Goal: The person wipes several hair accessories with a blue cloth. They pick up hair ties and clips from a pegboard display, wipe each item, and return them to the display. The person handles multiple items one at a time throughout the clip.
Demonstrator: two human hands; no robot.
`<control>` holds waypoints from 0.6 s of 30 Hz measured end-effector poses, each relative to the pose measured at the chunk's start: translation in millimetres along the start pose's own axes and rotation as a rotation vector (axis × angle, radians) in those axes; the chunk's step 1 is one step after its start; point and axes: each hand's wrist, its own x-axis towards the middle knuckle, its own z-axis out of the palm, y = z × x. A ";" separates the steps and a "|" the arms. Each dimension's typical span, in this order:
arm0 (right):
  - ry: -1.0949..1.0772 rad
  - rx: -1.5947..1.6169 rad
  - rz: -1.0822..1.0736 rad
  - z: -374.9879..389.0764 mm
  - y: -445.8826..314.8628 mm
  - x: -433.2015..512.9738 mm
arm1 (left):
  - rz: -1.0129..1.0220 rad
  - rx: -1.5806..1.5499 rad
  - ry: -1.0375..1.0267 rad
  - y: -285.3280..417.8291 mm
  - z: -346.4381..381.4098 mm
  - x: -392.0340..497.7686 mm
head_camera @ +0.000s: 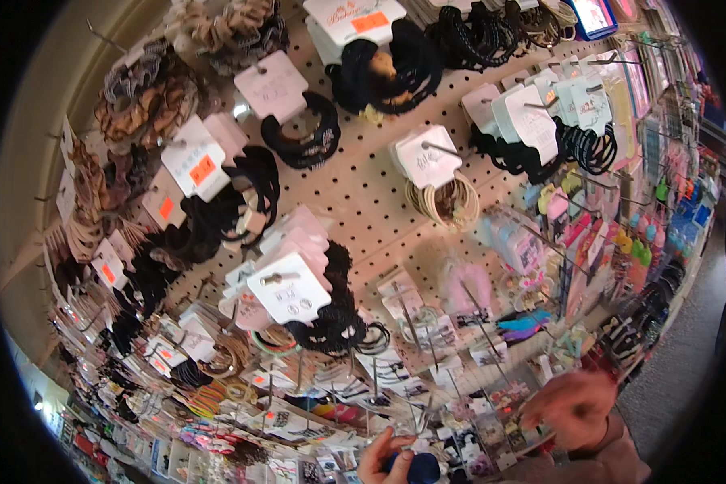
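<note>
Low in the head view, my left hand (pixel 387 457) has its fingers curled around a dark blue object (pixel 422 467), whose kind I cannot tell. To its right, my right hand (pixel 572 411) is blurred, with its fingers bent, over the lower trays of small accessories; whether it holds anything cannot be seen. Above the hands rises a pegboard (pixel 363 199) with carded hair ties on metal hooks. Black hair ties (pixel 333 302) hang at the middle, beige hair ties (pixel 444 202) right of them, and brown scrunchies (pixel 151 112) at the upper left.
Metal hooks (pixel 441 148) jut from the pegboard, several near my hands. Trays of small packed goods (pixel 314 469) line the bottom. Hair claws and headbands (pixel 629 330) lie at the right, beside the grey aisle floor (pixel 671 363). A dark shape stands at the far right edge.
</note>
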 end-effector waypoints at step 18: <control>-0.277 -1.042 -0.912 26.4 -23.3 131.2 | -0.280 0.089 0.357 -17.5 -80.9 -51.3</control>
